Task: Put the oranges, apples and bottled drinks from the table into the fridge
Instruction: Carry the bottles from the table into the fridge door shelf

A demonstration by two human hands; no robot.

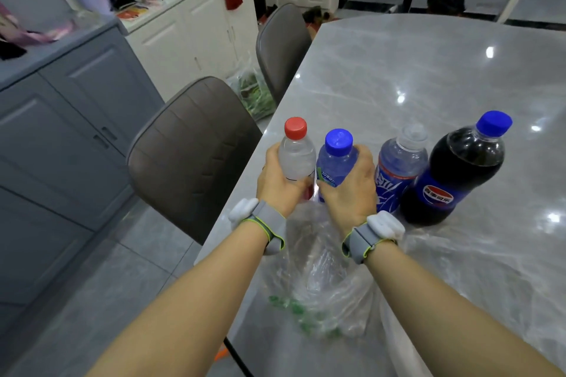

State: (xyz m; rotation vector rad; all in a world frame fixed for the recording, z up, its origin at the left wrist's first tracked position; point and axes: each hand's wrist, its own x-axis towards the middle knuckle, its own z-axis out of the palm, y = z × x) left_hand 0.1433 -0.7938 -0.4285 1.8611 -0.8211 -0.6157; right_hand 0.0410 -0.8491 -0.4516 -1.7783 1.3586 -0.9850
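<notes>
Four bottled drinks stand in a row near the left edge of the grey marble table [428, 70]. My left hand [275, 180] grips the clear water bottle with a red cap [296, 156]. My right hand [352, 187] grips the blue bottle with a blue cap [337, 159] beside it. To the right stand a blue-labelled bottle with a clear cap [398, 168] and a large dark cola bottle with a blue cap [459, 168], both untouched. No oranges, apples or fridge are in view.
A crumpled clear plastic bag [321, 278] lies on the table under my wrists. Two grey chairs [190, 147] [281, 43] stand along the table's left side. Grey and white cabinets [76, 119] line the left wall. A bag of greens [254, 92] sits on the floor.
</notes>
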